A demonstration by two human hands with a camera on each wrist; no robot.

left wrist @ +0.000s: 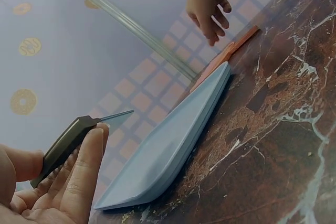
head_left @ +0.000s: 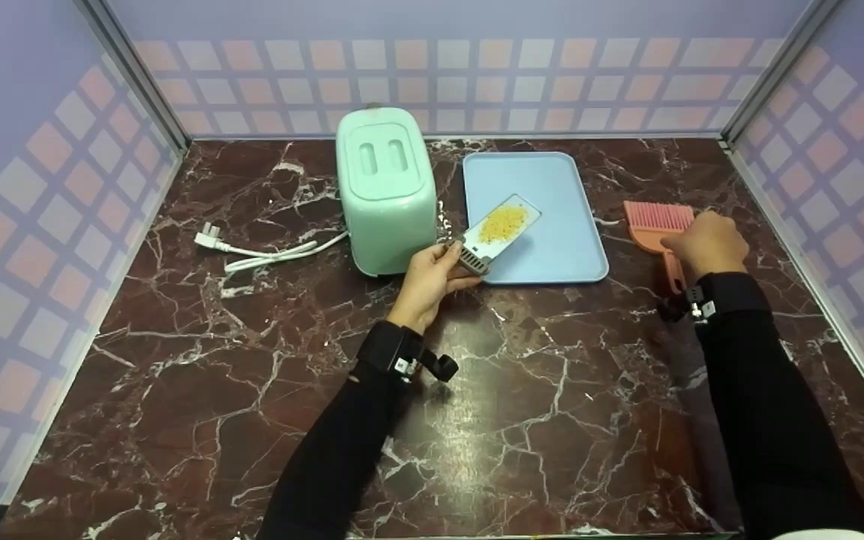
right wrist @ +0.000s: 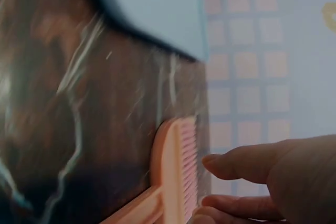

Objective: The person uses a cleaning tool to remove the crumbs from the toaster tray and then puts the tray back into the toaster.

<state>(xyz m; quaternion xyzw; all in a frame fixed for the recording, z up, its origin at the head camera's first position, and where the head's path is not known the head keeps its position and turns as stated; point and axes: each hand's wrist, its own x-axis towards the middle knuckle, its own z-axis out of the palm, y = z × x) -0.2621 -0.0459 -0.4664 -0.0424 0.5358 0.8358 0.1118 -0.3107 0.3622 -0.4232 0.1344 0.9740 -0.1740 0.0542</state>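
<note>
Left grip (head_left: 430,277) on yellow-crumbed pale tray (head_left: 483,247)

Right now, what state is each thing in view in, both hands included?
Toaster: upright; slot contents unclear.
Plug: unplugged, lying on the counter.
Cord: loosely looped.
Crumb tray: lifted, bearing yellow crumbs.
Blue tray: lying flat.
Brush: lying down, not gripped.
Left hand: gripping the crumb tray.
Right hand: holding nothing, fingers near the brush.
</note>
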